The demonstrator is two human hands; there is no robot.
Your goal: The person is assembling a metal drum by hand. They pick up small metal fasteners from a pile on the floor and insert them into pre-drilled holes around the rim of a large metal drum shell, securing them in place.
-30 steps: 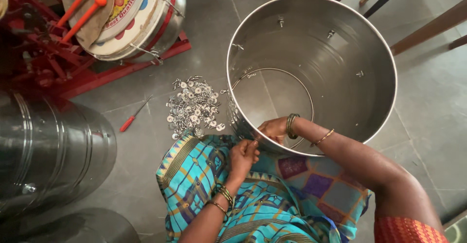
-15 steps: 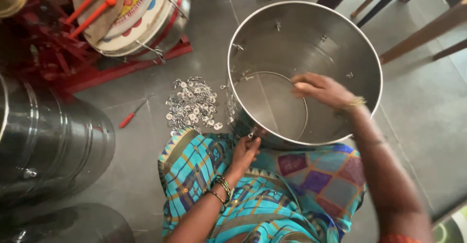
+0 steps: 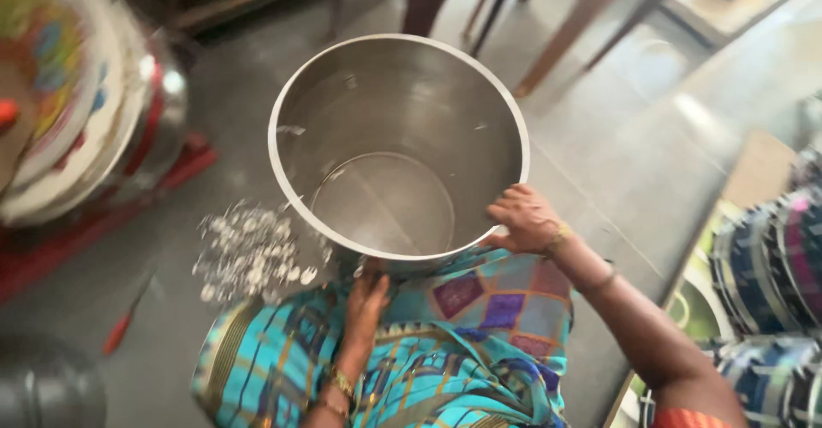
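Note:
A large steel drum shell (image 3: pixel 402 137), open at the top, stands on the floor in front of my knees. My right hand (image 3: pixel 524 219) grips its near right rim, fingers curled over the edge. My left hand (image 3: pixel 366 301) presses against the outside of the shell just below the near rim; its fingers are partly hidden, so what it holds is unclear. A pile of small shiny metal fittings (image 3: pixel 248 252) lies on the floor left of the shell. My lap is covered in turquoise patterned cloth (image 3: pixel 445 342).
A painted drum with a colourful head (image 3: pixel 77 111) lies on a red frame at the left. A red-handled tool (image 3: pixel 120 329) lies on the grey floor. Another steel shell (image 3: pixel 43 389) is at bottom left. Stacked drums (image 3: pixel 771 265) stand at the right; wooden furniture legs (image 3: pixel 565 34) behind.
My right hand came out of the shell's inside and now holds its near right rim. The view swung right, so the shell sits more central. My left hand stays below the near rim.

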